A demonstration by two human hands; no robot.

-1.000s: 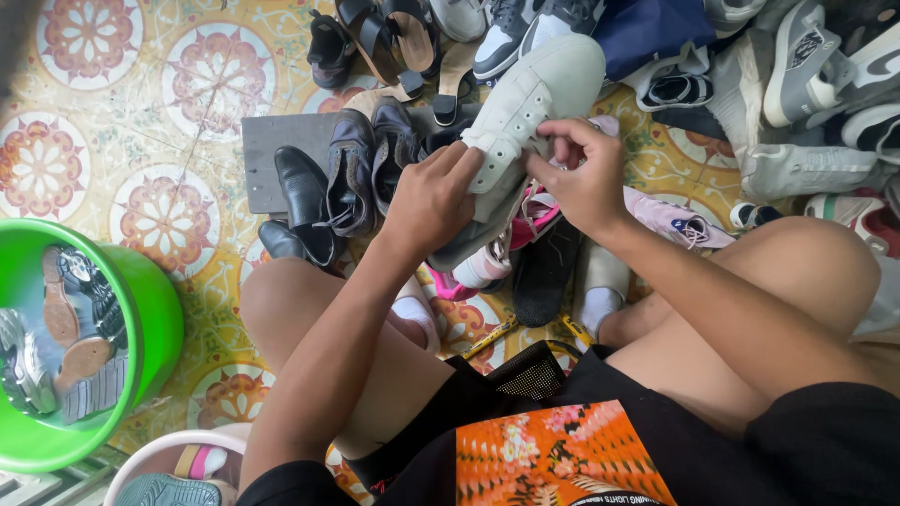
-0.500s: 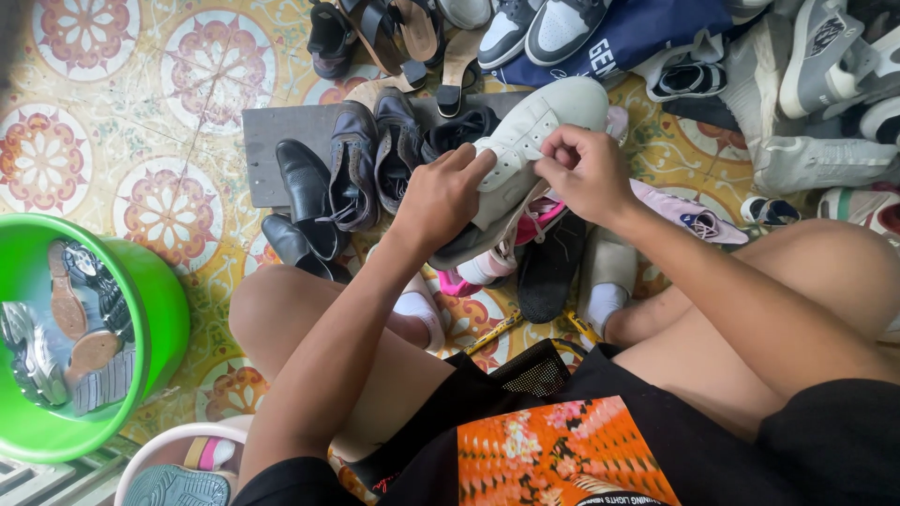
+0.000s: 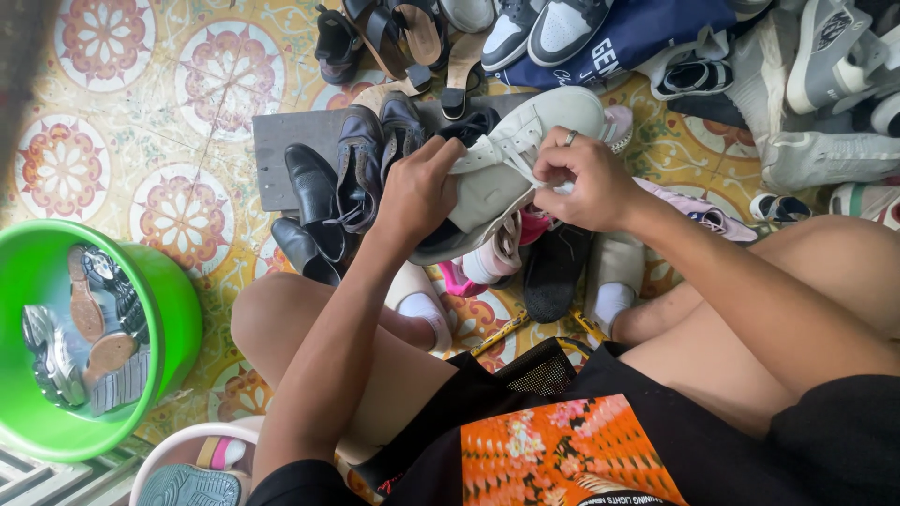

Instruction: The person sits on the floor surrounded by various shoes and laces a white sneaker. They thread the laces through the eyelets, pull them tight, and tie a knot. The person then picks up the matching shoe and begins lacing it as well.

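Two hands are seen at work on a white sneaker [image 3: 525, 150], which is held above the lap, toe pointing away toward the shoe pile. The left hand [image 3: 420, 192] is closed around the sneaker's side near the heel, fingers curled over the upper. The right hand [image 3: 581, 178] is pinched shut on a white lace [image 3: 502, 155] at the tongue, and a ring [image 3: 569, 138] is worn on one finger.

Much of the floor [image 3: 122, 103] is covered in patterned tiles, yellow with round red and white medallions. A grey board [image 3: 286, 141] is laid flat on the tiles, and black leather shoes [image 3: 319, 197] are stood on and against it, just left of the sneaker. Sandals [image 3: 412, 33] are lined beyond the board. More sneakers [image 3: 825, 84], grey and white, are heaped at the upper right, beside a navy bag [image 3: 637, 37].

Under the held sneaker, a pink shoe [image 3: 492, 262] and a black insole [image 3: 553, 272] are lying near socked feet. At the left edge a green tub [image 3: 173, 309] is set on the tiles, filled with water in which several shoes are soaking, soles up. A pale basin [image 3: 173, 450] is placed just beside the tub, at the lower edge, with a teal shoe inside. Bare knees and black shorts are seen at the bottom.
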